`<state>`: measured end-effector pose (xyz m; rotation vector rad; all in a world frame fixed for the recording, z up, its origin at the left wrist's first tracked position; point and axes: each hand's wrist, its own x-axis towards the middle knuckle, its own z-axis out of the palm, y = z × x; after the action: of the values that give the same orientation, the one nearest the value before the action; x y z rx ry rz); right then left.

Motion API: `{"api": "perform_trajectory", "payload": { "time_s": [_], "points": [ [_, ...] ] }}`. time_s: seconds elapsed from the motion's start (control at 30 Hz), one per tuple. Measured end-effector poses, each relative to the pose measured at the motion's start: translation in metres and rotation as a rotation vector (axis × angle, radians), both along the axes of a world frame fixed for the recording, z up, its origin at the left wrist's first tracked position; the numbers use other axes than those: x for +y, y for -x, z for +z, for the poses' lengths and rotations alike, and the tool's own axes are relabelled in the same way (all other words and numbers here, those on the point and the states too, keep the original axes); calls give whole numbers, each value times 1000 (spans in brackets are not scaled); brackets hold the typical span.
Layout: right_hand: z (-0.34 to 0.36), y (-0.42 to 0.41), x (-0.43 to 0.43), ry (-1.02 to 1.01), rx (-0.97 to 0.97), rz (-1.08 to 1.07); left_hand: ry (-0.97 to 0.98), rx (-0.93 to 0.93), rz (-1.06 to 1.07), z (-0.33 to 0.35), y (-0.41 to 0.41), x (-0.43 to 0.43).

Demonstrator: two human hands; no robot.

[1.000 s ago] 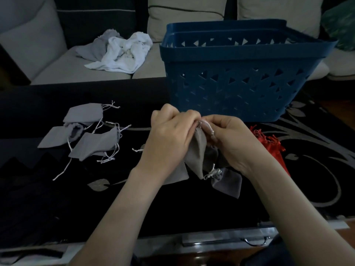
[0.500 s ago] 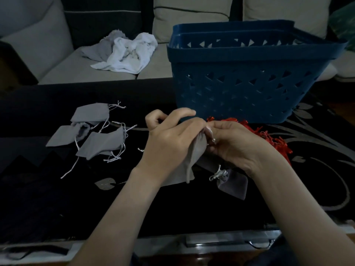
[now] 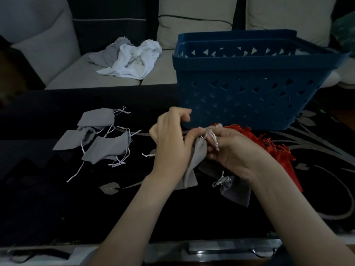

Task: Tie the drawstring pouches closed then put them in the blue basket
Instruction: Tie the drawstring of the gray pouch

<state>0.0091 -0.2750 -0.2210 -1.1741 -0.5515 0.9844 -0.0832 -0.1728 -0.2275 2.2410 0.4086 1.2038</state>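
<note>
Grey fabric drawstring pouch hung neck-up at frame centre, held between both hands over the black table with silver leaf pattern, just in front of the blue plastic lattice basket.

Change against half a second earlier: the white drawstring cord, then barely visible between the fingers, now stood out of the neck and draped over the right hand. The neck looked cinched. Judgement: knot under way, not finished; pouch not ready for the basket.

Left hand pinched the pouch just under the neck, index finger lifted clear. Right hand's fingers curled round the cord.

Pouch body was flat, slack and creased lengthwise. Could not tell whether its lower end touched the table.

A tied grey pouch lay on the table at lower right of centre, not in the basket. Three loose-corded grey pouches lay at centre left. Red fringed cloth lay right of the hands. Basket contents were hidden.
</note>
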Motion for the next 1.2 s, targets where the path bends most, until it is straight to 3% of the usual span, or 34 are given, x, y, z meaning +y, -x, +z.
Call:
{"api": "perform_trajectory", "payload": {
  "time_s": [0.23, 0.6, 0.73, 0.97, 1.07, 1.2],
  "points": [
    [-1, -2, 0, 0, -33, -34, -227, 94, 60, 0, -2, 2],
    [7, 4, 2, 60, -28, -98, -394, 135, 56, 1, 4, 10],
    [5, -2, 0, 170, -203, -239, 21, 93, -61, 6, 6, 12],
    [3, -6, 0, 193, -242, -339, 667, 77, -337, 11, 1, 6],
    [7, -7, -7, 198, -231, -340, 759, 99, -391, 14, 1, 5],
    [7, -9, -17, 67, -157, -300, 827, 258, -618, 20, 2, 3]
  ]
}}
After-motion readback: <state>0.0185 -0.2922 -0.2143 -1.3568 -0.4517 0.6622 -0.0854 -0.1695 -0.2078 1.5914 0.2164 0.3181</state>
